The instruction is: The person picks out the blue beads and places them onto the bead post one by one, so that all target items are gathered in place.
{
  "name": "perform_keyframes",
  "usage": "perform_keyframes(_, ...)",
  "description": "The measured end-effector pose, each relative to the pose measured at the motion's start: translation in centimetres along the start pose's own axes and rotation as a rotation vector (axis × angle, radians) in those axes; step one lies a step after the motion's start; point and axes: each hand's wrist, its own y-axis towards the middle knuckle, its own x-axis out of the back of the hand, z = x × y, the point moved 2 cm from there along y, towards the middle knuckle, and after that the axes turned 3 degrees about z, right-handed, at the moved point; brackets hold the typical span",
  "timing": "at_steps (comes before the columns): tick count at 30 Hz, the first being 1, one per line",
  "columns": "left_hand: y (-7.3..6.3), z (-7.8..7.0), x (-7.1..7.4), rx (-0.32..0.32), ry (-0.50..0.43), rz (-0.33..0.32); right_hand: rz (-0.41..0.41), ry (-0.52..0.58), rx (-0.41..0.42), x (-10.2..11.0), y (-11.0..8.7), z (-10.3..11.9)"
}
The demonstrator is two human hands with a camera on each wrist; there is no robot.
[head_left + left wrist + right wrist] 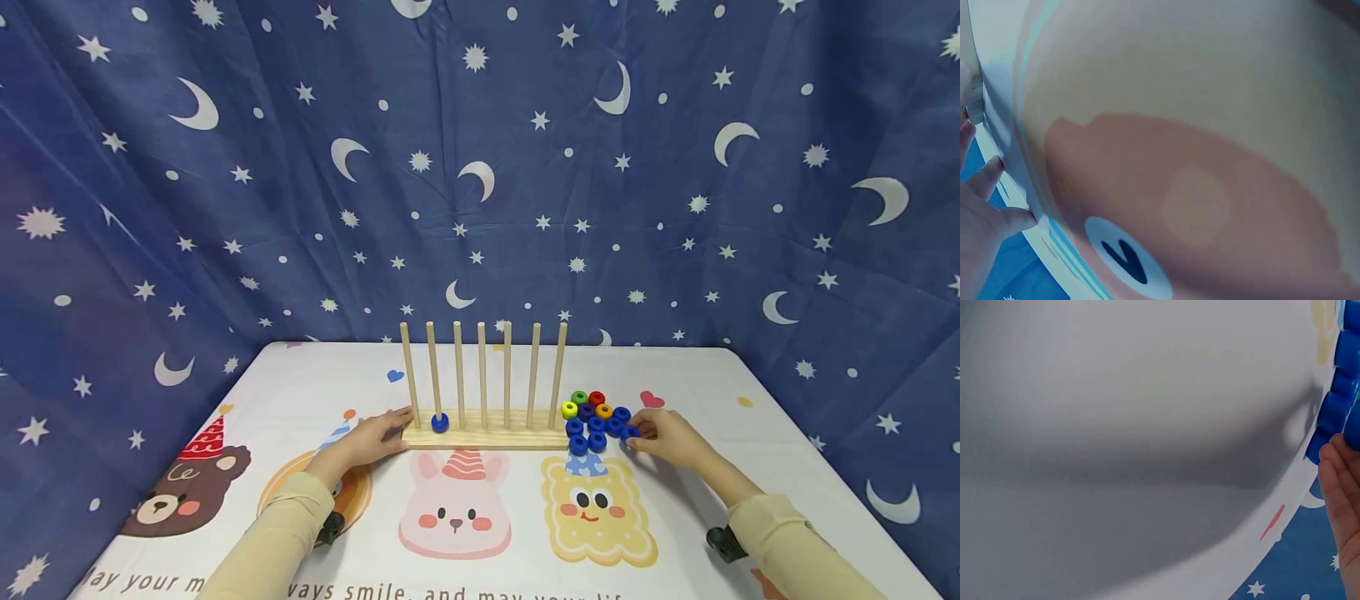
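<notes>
Left hand (371, 437) grips the near end of a wooden base (491, 437) between thumb and fingers, spread only enough to span it, presumably to keep it from sliding. Right hand (670, 437), with thumb and fingers brought together, pinches a blue bead (630, 432) at the outer edge of the bead cluster, a hold that seems chosen to leave its hole free. Whether that bead is lifted or rests on the cloth is hard to tell, since the right wrist view catches it only at the border.

Between the hands, the base carries seven upright pegs (482, 375) in a row, so the holder is within reach of both. Another blue bead, the threaded bead (439, 423), sits at the foot of the second peg from the left hand. Just beside the right hand, against the base's far end from the left hand, the loose beads (596, 424) lie grouped, probably for easy picking: mostly blue, with green, red, yellow, orange and dark purple. They are squat, round and smooth. The pegs are slim, pale, plain rods; the base shows wood grain. Under both hands spreads a white printed tablecloth (690, 379).
</notes>
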Motion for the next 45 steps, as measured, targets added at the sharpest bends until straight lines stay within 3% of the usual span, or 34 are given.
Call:
perform_keyframes(6, -0.2, -0.1, 0.1, -0.009, -0.003, 0.001, -0.067, 0.049, 0.03, 0.1, -0.1, 0.5)
perform_keyframes(15, -0.2, -0.1, 0.2, -0.018, -0.01, -0.008, -0.145, 0.139, 0.137, -0.1, 0.4, 1.9)
perform_keyframes(22, -0.5, -0.2, 0.2, -0.021, -0.015, -0.005, -0.158, 0.193, 0.219, -0.9, 0.0, 4.1)
perform_keyframes(29, -0.3, -0.1, 0.1, -0.007, -0.028, -0.002, -0.152, 0.198, 0.221, -1.6, 0.0, 5.7)
perform_keyframes(38, -0.2, -0.1, 0.0, 0.0, -0.02, 0.0, -0.199, 0.243, 0.285, -2.2, 0.2, 7.5)
perform_keyframes(45, -0.2, 0.1, 0.0, 0.019, -0.032, -0.001, -0.18, 0.269, 0.317, -2.8, 0.6, 8.7)
